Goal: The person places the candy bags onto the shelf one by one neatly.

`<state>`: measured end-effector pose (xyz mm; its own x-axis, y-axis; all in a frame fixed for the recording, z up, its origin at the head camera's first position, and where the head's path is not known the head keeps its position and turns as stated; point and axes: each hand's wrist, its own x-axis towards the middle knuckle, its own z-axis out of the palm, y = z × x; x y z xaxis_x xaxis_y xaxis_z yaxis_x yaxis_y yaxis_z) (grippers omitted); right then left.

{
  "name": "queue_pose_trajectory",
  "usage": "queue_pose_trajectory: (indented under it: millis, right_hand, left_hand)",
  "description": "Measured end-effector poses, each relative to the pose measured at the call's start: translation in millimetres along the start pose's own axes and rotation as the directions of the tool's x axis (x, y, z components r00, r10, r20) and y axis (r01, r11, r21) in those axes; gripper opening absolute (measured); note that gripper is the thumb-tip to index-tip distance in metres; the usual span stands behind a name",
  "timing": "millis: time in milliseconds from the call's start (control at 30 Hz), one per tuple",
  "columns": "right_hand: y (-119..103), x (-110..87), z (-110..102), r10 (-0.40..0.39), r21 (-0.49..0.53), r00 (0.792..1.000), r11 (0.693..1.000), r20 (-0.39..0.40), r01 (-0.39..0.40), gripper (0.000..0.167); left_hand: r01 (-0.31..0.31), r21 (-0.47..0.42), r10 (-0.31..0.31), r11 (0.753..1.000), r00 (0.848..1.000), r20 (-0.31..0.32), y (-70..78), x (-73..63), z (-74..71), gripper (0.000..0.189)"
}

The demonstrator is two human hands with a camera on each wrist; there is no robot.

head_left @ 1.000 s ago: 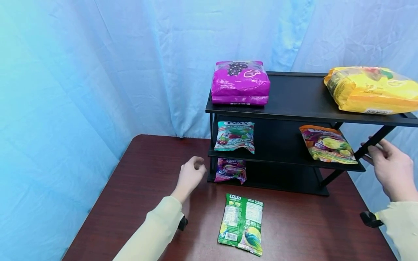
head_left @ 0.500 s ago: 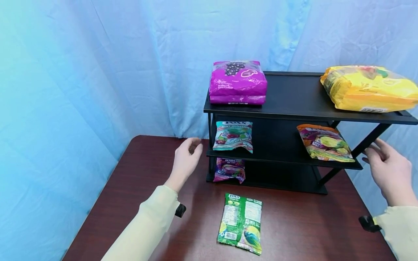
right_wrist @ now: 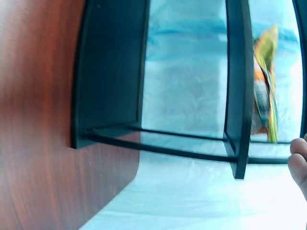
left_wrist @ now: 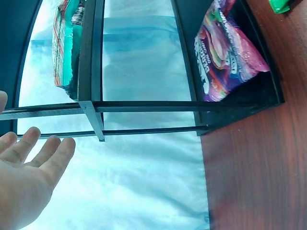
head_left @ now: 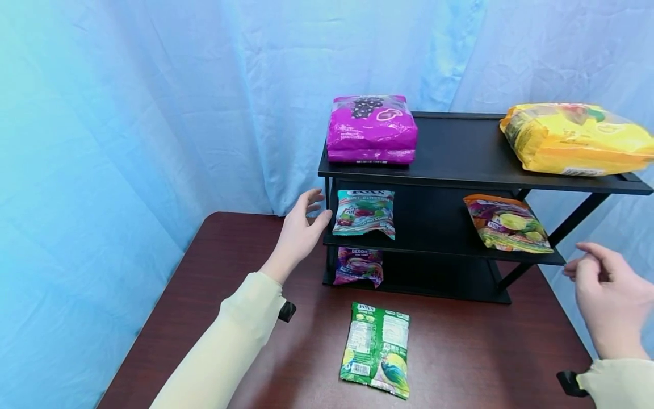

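My left hand (head_left: 300, 233) is raised beside the left end of a black three-tier shelf rack (head_left: 460, 147), its fingers parted and nothing in them. In the left wrist view its fingers (left_wrist: 56, 160) spread close to the rack's side bars. My right hand (head_left: 610, 289) hovers off the rack's right end, loosely bent and holding nothing. The nearest candy bag to the left hand is a teal Fox's mint bag (head_left: 364, 214) on the middle tier. Nearest the right hand is an orange-topped candy bag (head_left: 508, 223), leaning at that tier's right end.
On the top tier sit a magenta bag (head_left: 370, 130) at left and a yellow bag (head_left: 577, 139) at right. A purple berries bag (head_left: 359, 266) is on the bottom tier. A green candy bag (head_left: 377, 349) lies on the brown table (head_left: 245, 255) before the rack. Blue curtains hang behind.
My right hand has come away from the rack's right post, down and towards me. The left hand has moved up along the left end, and its fingers have opened out.
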<state>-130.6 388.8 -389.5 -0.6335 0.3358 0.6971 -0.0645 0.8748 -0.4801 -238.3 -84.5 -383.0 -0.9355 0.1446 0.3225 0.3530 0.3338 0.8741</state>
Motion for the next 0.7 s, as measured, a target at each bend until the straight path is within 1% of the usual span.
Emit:
queue_pose_trajectory:
  millis: [33, 100, 133, 300, 367, 433, 500, 567, 633, 700]
  right_hand:
    - [0.0, -3.3, 1.9, -0.058, 0.002, 0.998, 0.998, -0.008, 0.058, 0.037]
    - [-1.7, -10.5, 5.5, -0.131, 0.002, 0.991, 0.991, 0.012, 0.131, 0.035]
    - [-1.9, -14.1, 7.6, -0.164, 0.023, 0.986, 0.986, 0.017, 0.163, 0.034]
    - [-7.4, -30.2, 19.4, -0.245, 0.119, 0.966, 0.965, 0.079, 0.235, 0.031]
    - [-10.7, -36.0, 24.5, -0.257, 0.133, 0.958, 0.961, 0.127, 0.241, 0.029]
    - [-14.1, -42.4, 30.3, -0.271, 0.133, 0.944, 0.959, 0.188, 0.249, 0.025]
    - [-17.3, -48.3, 36.8, -0.279, 0.126, 0.924, 0.959, 0.261, 0.254, 0.023]
    - [-21.3, -54.3, 44.0, -0.278, 0.114, 0.897, 0.960, 0.344, 0.254, 0.021]
    - [-25.7, -60.7, 51.2, -0.256, 0.101, 0.860, 0.966, 0.441, 0.236, 0.021]
    - [-31.1, -67.1, 57.6, -0.214, 0.087, 0.816, 0.976, 0.536, 0.199, 0.021]
  left_hand:
    - [0.001, -0.006, -0.001, 1.000, 1.000, 0.011, 0.7, 0.9, 0.8, 0.056]
    - [0.006, -0.011, -0.006, 1.000, 1.000, 0.027, 2.4, 2.7, 2.8, 0.057]
    - [0.010, -0.013, -0.010, 1.000, 0.999, 0.032, 3.2, 3.5, 4.1, 0.058]
    - [-0.001, -0.031, 0.002, 1.000, 0.999, 0.051, 5.2, 7.7, 8.9, 0.058]
    - [-0.008, -0.027, 0.009, 1.000, 0.999, 0.053, 5.9, 8.6, 9.5, 0.056]
    - [-0.011, -0.009, 0.011, 1.000, 0.999, 0.044, 5.4, 9.7, 9.8, 0.054]
    - [-0.014, 0.017, 0.014, 1.000, 0.999, 0.028, 5.2, 10.7, 9.6, 0.050]
    - [-0.019, 0.039, 0.018, 0.999, 1.000, 0.008, 4.5, 11.9, 8.9, 0.045]
    - [-0.024, 0.051, 0.024, 0.998, 1.000, -0.010, 4.2, 12.9, 8.6, 0.041]
    - [-0.032, 0.058, 0.033, 0.998, 0.999, -0.023, 4.1, 13.8, 9.1, 0.038]
